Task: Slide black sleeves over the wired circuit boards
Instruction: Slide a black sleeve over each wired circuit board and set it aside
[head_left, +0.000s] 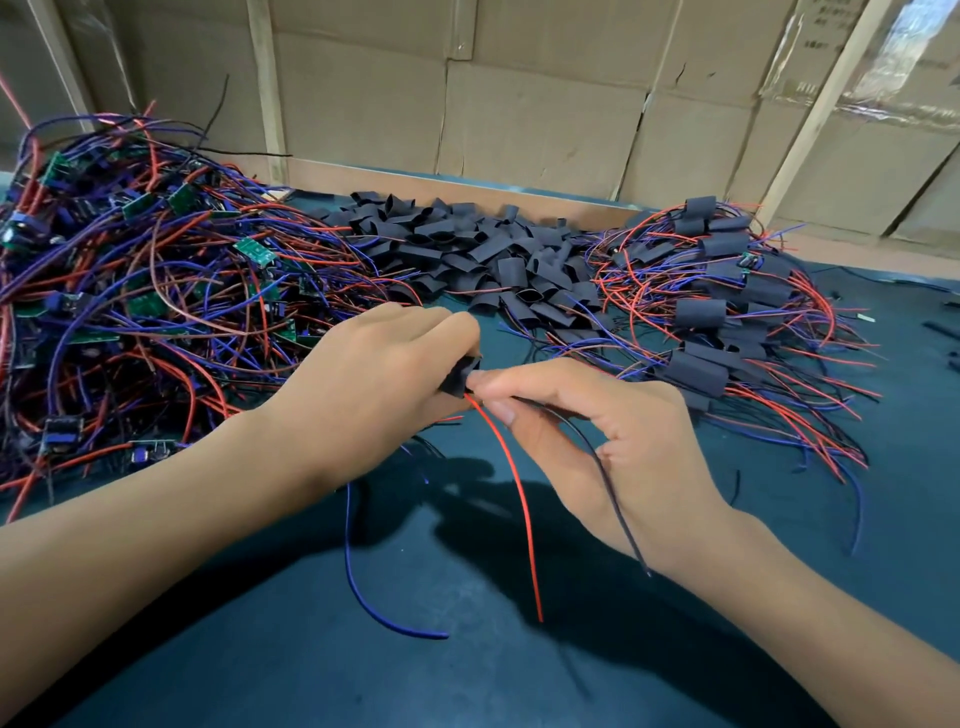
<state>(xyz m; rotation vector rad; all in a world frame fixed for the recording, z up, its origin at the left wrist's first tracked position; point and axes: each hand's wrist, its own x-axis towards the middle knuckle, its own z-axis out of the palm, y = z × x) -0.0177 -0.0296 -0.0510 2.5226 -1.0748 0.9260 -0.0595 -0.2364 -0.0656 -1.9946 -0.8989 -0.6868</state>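
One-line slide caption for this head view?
Left hand grips a black sleeve while right hand pinches its red wire.

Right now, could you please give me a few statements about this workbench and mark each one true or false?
1. The left hand grips a black sleeve. True.
2. The loose empty sleeves are heaped at the far left. False: they lie in the middle, between the two wire piles.
3. A red wire hangs down from the sleeve in hand. True.
4. The right hand is flat on the table. False: its fingers pinch at the sleeve's end.
5. The sleeved boards lie on the right. True.
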